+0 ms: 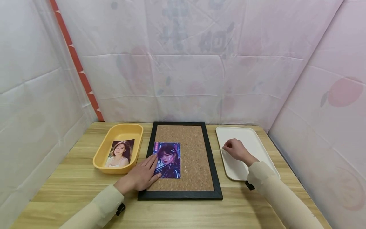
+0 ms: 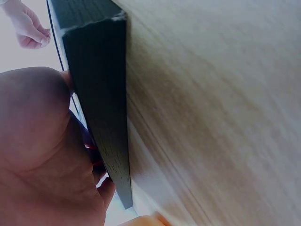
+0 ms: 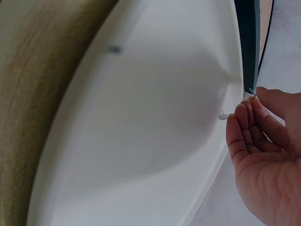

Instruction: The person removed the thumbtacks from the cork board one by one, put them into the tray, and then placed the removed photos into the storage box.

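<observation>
My left hand (image 1: 144, 175) lies with straight fingers over the left side of a black-framed cork board (image 1: 197, 159). Its fingertips touch the left edge of a purple-blue picture card (image 1: 169, 160) lying on the cork. In the left wrist view the palm leans across the black frame (image 2: 103, 94). Over the left part of a white tray (image 1: 251, 140), my right hand (image 1: 236, 149) pinches a tiny thumbtack (image 3: 252, 92) between thumb and index finger; mostly its thin metal point shows. Close to these fingertips, another pale thumbtack (image 3: 223, 116) sits on the tray.
A yellow basin (image 1: 100, 156) left of the board contains a portrait photo (image 1: 121, 154). Small whitish specks (image 1: 186, 169) lie on the cork, too small to identify. A blurred dark spot (image 3: 114, 49) shows on the tray. Fabric walls surround the wooden table (image 1: 71, 171).
</observation>
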`<state>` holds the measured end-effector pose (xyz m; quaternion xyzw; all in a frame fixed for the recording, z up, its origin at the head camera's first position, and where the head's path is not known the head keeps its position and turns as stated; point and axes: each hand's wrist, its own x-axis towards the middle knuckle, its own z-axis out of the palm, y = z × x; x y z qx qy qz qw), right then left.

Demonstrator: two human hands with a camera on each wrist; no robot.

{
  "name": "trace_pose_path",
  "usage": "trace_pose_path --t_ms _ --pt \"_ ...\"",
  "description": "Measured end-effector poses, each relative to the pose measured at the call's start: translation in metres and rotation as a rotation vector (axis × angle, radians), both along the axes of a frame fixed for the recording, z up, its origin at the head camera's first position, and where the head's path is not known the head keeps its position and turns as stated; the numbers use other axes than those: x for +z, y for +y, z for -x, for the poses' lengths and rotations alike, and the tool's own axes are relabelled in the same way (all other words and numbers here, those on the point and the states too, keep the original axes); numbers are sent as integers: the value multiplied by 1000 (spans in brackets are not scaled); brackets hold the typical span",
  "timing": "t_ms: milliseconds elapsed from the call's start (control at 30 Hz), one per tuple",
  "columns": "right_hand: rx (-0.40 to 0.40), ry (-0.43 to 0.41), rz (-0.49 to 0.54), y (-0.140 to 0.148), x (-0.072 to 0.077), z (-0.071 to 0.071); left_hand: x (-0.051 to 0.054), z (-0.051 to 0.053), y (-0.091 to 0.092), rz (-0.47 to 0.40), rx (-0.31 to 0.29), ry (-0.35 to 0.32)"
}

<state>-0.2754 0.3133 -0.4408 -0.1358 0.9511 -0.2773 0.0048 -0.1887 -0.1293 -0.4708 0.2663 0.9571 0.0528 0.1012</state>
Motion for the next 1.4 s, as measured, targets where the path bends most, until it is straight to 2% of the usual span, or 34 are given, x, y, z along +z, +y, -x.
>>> trace_pose_path --t_ms 533,900,1167,1400 --pt "-25 27 -75 4 -7 -1 1 0 0 3 5 1" --pt "-43 12 -82 6 -9 1 2 1 -1 -10 5 -3" --pt "-67 -35 -81 6 -11 -2 1 3 -3 4 2 -7" --pt "-45 -34 -74 9 -9 -3 0 2 -2 6 4 -3"
